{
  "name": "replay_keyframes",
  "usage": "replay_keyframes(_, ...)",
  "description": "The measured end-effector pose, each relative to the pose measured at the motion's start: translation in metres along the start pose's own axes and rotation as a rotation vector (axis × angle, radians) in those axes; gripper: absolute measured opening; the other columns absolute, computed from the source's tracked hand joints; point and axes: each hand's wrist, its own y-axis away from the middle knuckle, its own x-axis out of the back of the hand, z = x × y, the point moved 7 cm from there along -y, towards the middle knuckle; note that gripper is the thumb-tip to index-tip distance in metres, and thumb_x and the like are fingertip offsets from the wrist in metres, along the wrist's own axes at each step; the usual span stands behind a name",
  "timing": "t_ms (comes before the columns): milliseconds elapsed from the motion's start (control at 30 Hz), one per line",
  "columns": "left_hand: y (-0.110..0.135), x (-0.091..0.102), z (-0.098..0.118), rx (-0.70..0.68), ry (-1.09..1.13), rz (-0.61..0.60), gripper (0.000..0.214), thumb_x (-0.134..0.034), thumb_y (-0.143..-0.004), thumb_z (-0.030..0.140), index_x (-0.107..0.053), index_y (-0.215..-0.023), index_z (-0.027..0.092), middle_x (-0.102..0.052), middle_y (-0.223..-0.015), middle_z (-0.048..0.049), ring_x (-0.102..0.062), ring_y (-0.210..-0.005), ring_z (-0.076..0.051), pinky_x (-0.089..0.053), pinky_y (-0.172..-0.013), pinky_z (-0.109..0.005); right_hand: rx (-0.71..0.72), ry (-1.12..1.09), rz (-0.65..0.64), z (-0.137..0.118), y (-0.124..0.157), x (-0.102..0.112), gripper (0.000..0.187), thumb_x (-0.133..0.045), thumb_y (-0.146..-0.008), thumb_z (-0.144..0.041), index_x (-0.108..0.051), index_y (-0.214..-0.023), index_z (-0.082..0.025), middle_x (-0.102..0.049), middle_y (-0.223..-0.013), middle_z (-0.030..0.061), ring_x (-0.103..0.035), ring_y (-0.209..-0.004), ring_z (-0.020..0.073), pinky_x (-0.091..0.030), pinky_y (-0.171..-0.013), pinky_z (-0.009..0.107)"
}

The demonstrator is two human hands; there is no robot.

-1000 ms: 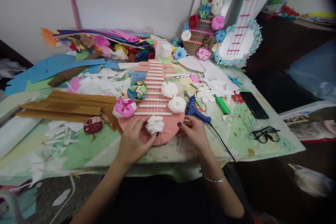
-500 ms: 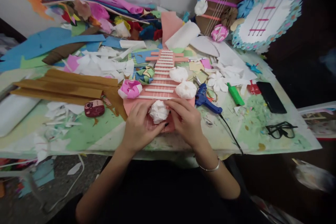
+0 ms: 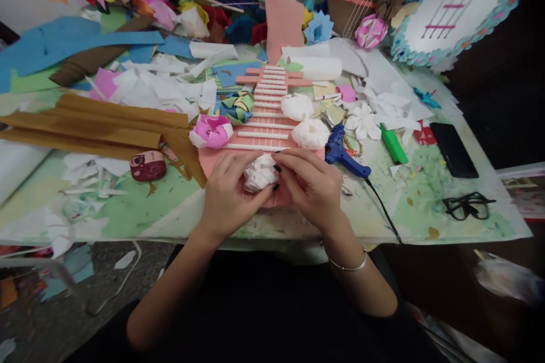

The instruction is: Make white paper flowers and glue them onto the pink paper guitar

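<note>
A crumpled white paper flower is held between my two hands, over the lower end of a pink paper guitar. My left hand curls round its left side, thumb along the bottom. On the right, my right hand pinches its edge with thumb and fingertips. White rolled-paper strips and thin strings cross the guitar. Fixed or resting along its sides are a pink-and-white paper flower, a green-and-blue paper flower and two white paper flowers.
Right of the guitar lie a blue glue gun with its cord, a green tube, a phone and glasses. On the left are brown crepe paper, a dark red mouse-shaped item and paper scraps.
The view has tilted down and shifted slightly. Both hands stay on the white paper flower, and my right fingers have shifted a little on its edge.
</note>
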Motion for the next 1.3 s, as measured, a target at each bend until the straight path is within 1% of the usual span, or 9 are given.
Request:
replay_keyframes(133,0.002,0.0,-0.001,-0.008,0.003,0.016,0.043,-0.071,-0.076,0.029,-0.06,-0.117,0.017,-0.065,-0.108,-0.0081,-0.06,-0.101,-0.024,-0.048,-0.091,-0.039,0.018,0.021,-0.028,-0.001,0.0,-0.004,0.019,-0.049,-0.092,-0.012,-0.067,-0.099,-0.015,-0.072,-0.095,0.0079,-0.067,-0.089,0.0142,-0.056,-0.078,0.027)
replay_keyframes(267,0.004,-0.001,-0.001,-0.017,-0.011,0.036,0.046,-0.073,-0.075,0.031,-0.061,-0.117,0.015,-0.065,-0.105,-0.0096,-0.06,-0.099,-0.024,-0.048,-0.089,-0.038,-0.002,0.042,-0.039,0.001,0.001,-0.007,0.017,-0.048,-0.091,-0.013,-0.064,-0.096,-0.017,-0.071,-0.088,0.0057,-0.066,-0.083,0.0139,-0.054,-0.074,0.027)
replay_keyframes(400,0.005,-0.001,0.001,-0.02,-0.041,0.065,0.042,-0.071,-0.077,0.029,-0.062,-0.115,0.014,-0.065,-0.102,-0.0099,-0.06,-0.096,-0.024,-0.048,-0.087,-0.037,-0.069,0.033,-0.019,0.005,0.004,-0.007,0.013,-0.049,-0.09,-0.013,-0.061,-0.094,-0.017,-0.069,-0.086,0.0048,-0.063,-0.078,0.0131,-0.052,-0.07,0.026)
replay_keyframes(567,0.006,-0.001,0.004,-0.038,-0.102,0.112,0.041,-0.071,-0.078,0.033,-0.063,-0.112,0.012,-0.064,-0.094,-0.0099,-0.059,-0.089,-0.024,-0.05,-0.081,-0.036,-0.191,0.007,0.043,0.007,0.007,-0.007,0.01,-0.052,-0.088,-0.013,-0.06,-0.09,-0.017,-0.067,-0.082,0.0037,-0.06,-0.07,0.0113,-0.05,-0.065,0.025)
replay_keyframes(633,0.006,-0.002,0.004,-0.04,-0.13,0.137,0.04,-0.07,-0.078,0.034,-0.063,-0.112,0.013,-0.064,-0.091,-0.0092,-0.059,-0.086,-0.023,-0.05,-0.079,-0.036,-0.209,0.002,0.066,0.005,0.007,-0.007,0.009,-0.052,-0.088,-0.012,-0.06,-0.089,-0.016,-0.067,-0.082,0.0039,-0.059,-0.068,0.0112,-0.05,-0.063,0.025)
replay_keyframes(733,0.007,-0.003,0.004,-0.045,-0.16,0.16,0.039,-0.069,-0.079,0.033,-0.063,-0.111,0.013,-0.064,-0.091,-0.0094,-0.059,-0.086,-0.024,-0.049,-0.079,-0.036,-0.165,-0.011,0.051,0.0,0.008,-0.008,0.01,-0.053,-0.087,-0.012,-0.061,-0.091,-0.016,-0.068,-0.088,0.0066,-0.062,-0.078,0.0138,-0.053,-0.069,0.028)
replay_keyframes(833,0.007,-0.003,0.003,-0.03,-0.154,0.16,0.037,-0.068,-0.079,0.031,-0.063,-0.11,0.013,-0.064,-0.091,-0.0094,-0.059,-0.085,-0.024,-0.05,-0.078,-0.037,-0.113,-0.006,0.025,-0.004,0.009,-0.008,0.014,-0.054,-0.086,-0.011,-0.064,-0.094,-0.017,-0.068,-0.096,0.0096,-0.063,-0.091,0.0181,-0.054,-0.08,0.035)
replay_keyframes(1000,0.008,-0.003,0.003,-0.031,-0.138,0.182,0.035,-0.066,-0.079,0.028,-0.06,-0.111,0.016,-0.066,-0.095,-0.0085,-0.06,-0.087,-0.024,-0.05,-0.079,-0.036,-0.054,-0.009,0.029,-0.008,0.011,-0.006,0.018,-0.056,-0.084,-0.01,-0.066,-0.096,-0.019,-0.068,-0.098,0.0102,-0.062,-0.094,0.0205,-0.054,-0.083,0.04)
replay_keyframes(1300,0.009,-0.006,0.002,-0.045,-0.122,0.149,0.04,-0.067,-0.079,0.031,-0.059,-0.115,0.016,-0.065,-0.097,-0.0099,-0.059,-0.09,-0.025,-0.049,-0.081,-0.038,-0.26,-0.153,0.004,0.006,0.007,-0.01,0.024,-0.053,-0.081,-0.008,-0.063,-0.1,-0.02,-0.069,-0.098,0.0066,-0.063,-0.093,0.0181,-0.052,-0.084,0.036)
